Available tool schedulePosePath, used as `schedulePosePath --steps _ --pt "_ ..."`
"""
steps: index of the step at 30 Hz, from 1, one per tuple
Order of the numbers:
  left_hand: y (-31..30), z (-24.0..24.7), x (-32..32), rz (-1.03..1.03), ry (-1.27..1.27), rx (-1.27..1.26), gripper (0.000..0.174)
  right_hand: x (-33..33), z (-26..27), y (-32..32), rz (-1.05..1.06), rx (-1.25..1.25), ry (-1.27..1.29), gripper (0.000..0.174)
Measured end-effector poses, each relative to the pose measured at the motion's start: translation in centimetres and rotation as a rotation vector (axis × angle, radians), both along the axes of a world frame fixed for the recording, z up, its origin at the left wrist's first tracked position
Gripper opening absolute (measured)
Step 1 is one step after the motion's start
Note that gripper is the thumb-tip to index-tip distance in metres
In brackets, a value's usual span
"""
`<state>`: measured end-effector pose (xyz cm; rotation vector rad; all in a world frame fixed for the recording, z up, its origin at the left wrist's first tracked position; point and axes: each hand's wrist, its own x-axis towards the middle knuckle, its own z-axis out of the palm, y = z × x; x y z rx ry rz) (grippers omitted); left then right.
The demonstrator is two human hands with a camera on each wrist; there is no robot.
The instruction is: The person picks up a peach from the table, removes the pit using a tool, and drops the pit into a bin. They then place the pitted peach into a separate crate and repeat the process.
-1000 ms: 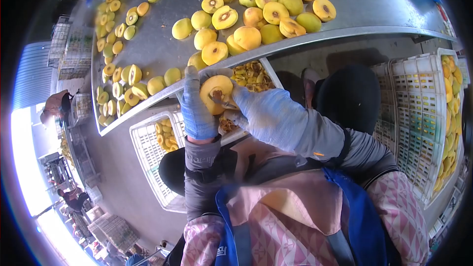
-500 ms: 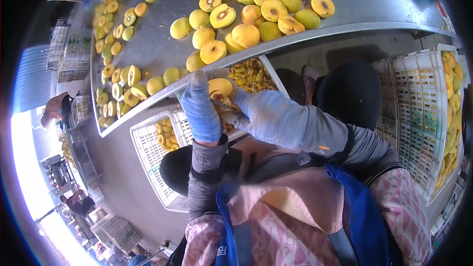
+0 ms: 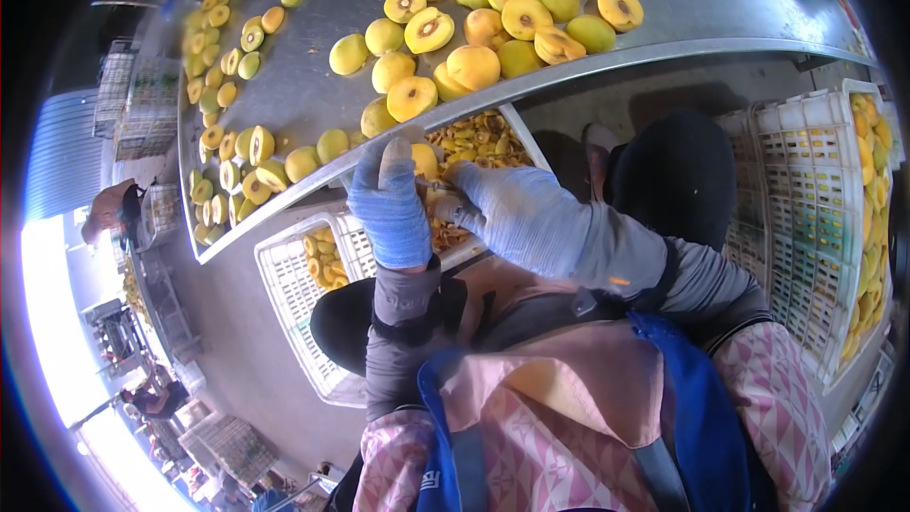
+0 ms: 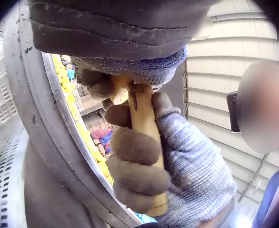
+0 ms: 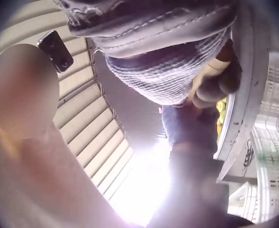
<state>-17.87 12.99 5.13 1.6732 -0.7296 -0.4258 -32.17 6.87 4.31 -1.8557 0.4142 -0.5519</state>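
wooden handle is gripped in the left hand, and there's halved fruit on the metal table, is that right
Not quite: the left wrist view shows the wooden handle gripped in the right hand, not the left hand. There is indeed halved fruit on the metal table.

Both the left hand (image 3: 391,209) and the right hand (image 3: 517,218) wear pale-blue gloves (image 4: 196,164) flecked with white, grey-brown at the fingers. Plain grey oversleeves (image 3: 621,246) meet a pink-and-white triangle print (image 3: 773,389), edged by bright blue straps (image 3: 701,427). Yellow and greenish fruit (image 3: 473,68), some brown-centred, colours the silver-grey table (image 3: 327,9). The handle (image 4: 143,118) is tan, the crates (image 3: 806,147) white.
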Motion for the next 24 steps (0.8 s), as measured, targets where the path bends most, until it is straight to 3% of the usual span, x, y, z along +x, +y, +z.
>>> schedulePosePath --steps 1,4,5,7,9,13,17,18,19,21,22,23,24 --pt "0.0 0.0 0.0 -0.001 -0.002 0.005 0.032 -0.3 0.7 0.2 -0.131 -0.193 0.114 0.033" --pt "-0.1 0.6 -0.5 -0.022 -0.093 -0.051 0.033 -0.6 1.8 -0.1 -0.041 -0.143 0.258 0.036" --pt "0.1 1.1 -0.4 -0.085 0.017 0.011 0.035 -0.6 1.8 -0.3 -0.042 -0.146 0.261 0.036" --pt "0.2 1.3 -0.4 -0.139 0.123 0.067 0.037 -0.5 1.7 -0.8 0.028 0.039 0.235 0.041" --pt "0.1 0.8 -0.8 -0.140 0.281 -0.080 0.043 -0.3 1.0 -0.7 0.032 0.075 0.164 0.042" --pt "0.7 0.6 -0.6 -0.250 0.063 -0.128 0.053 -0.3 0.3 -1.1 0.107 0.276 0.038 0.044" --pt "1.0 -1.0 0.4 -0.252 0.445 -0.203 0.052 -0.2 1.0 -1.1 0.110 0.357 -0.113 0.044" --pt "1.0 -0.8 0.4 -0.258 0.611 -0.270 0.051 -0.7 2.7 -1.5 0.178 0.611 0.048 0.043" --pt "1.0 -0.5 0.2 -0.252 0.604 -0.276 0.051 -1.0 3.6 -1.8 0.248 0.861 0.215 0.041" --pt "0.5 0.8 -1.2 -0.008 0.602 -0.287 0.054 -0.8 1.9 -1.9 0.228 0.701 0.102 0.042" --pt "0.1 3.3 -2.6 0.078 0.819 -0.401 0.060 -0.9 1.3 -1.9 0.198 0.548 -0.003 0.043" --pt "0.8 2.9 -1.5 0.086 0.809 -0.407 0.060 -1.0 1.3 -1.9 0.210 0.546 -0.007 0.043" --pt "2.1 2.2 0.7 -0.036 0.730 -0.318 0.061 -1.2 1.4 -1.9 0.142 0.351 0.027 0.044"
